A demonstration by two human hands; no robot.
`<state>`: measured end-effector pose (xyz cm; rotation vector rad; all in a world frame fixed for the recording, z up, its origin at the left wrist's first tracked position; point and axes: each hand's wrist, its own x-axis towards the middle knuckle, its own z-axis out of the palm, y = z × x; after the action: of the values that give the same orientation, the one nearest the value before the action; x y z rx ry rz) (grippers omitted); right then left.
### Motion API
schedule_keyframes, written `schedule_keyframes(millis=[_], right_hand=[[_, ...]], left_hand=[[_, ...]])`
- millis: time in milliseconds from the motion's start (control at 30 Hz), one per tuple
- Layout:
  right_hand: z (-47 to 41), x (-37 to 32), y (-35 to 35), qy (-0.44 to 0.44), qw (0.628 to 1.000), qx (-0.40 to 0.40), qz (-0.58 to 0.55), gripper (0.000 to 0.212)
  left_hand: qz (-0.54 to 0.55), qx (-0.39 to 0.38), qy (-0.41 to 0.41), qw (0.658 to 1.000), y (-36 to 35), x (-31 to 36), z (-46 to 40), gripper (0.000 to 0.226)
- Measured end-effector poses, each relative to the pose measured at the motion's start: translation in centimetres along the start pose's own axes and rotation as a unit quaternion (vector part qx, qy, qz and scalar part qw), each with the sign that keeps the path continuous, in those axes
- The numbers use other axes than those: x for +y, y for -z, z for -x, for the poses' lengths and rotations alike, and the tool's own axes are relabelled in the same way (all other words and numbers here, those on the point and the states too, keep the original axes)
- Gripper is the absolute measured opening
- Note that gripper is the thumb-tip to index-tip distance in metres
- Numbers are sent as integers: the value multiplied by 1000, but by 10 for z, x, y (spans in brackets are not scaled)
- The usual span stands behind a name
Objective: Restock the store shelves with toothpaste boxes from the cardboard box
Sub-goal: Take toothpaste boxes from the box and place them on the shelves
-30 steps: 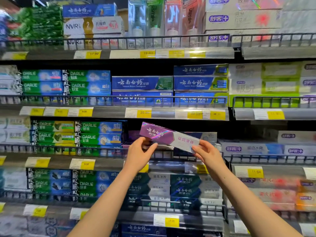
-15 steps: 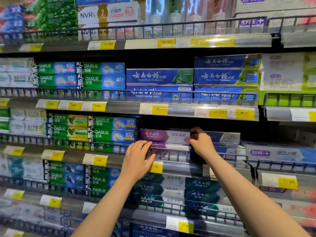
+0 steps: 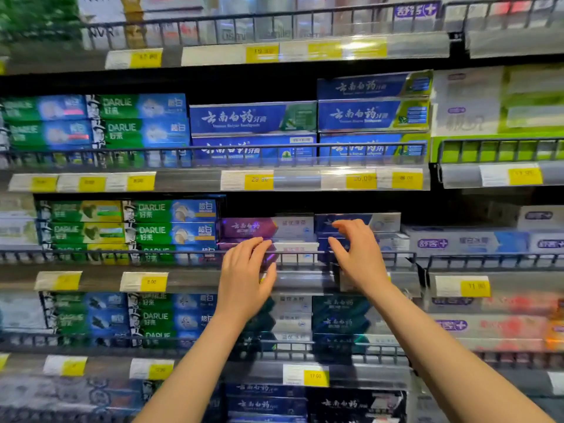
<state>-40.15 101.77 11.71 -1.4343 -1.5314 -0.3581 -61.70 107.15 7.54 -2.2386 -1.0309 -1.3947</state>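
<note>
A single head-worn, wide-angle view looks straight ahead and slightly down at tiered dark metal store shelves with wire front rails (image 3: 213, 256), close enough for both bare forearms to stretch in from the bottom edge. The purple-and-white toothpaste box (image 3: 268, 228) on the third tier sits near centre frame. Outer edges curve and blur. No second view exists.
</note>
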Motion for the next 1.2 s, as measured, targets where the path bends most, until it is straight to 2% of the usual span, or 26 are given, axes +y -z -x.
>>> schedule_keyframes(millis=[67,133,333,433,667,733,800,867,1000,1200], right_hand=[[31,18,26,24,999,-17,23,26],[64,38,54,12,998,-38,48,25],[175,122,163,-109,982,-98,117,25],[236,164,227,-185,959,-148,158,28],[382,253,380,-326,886,-272,184,23],[414,272,415,-353,872,-286,184,11],[443,292,442,-380,860,-286,185,14],[472,316,461,-414,840,-294,188,22],[524,375,476,-464,812,-313,165,23],[560,477,464,-479,773,-393,138,21]], left_hand=[[32,-2,-49,998,-11,35,4,37],[59,-30,-81,995,-26,73,13,34],[137,-152,-128,970,-84,203,53,40],[184,-205,-148,950,-112,286,90,45],[269,-346,-119,891,-160,481,196,53],[281,-380,-96,876,-166,522,221,53],[297,-413,-74,858,-177,553,247,49],[307,-448,-52,838,-193,579,274,45],[305,-494,-18,814,-234,611,322,36],[281,-539,82,789,-314,628,378,40]])
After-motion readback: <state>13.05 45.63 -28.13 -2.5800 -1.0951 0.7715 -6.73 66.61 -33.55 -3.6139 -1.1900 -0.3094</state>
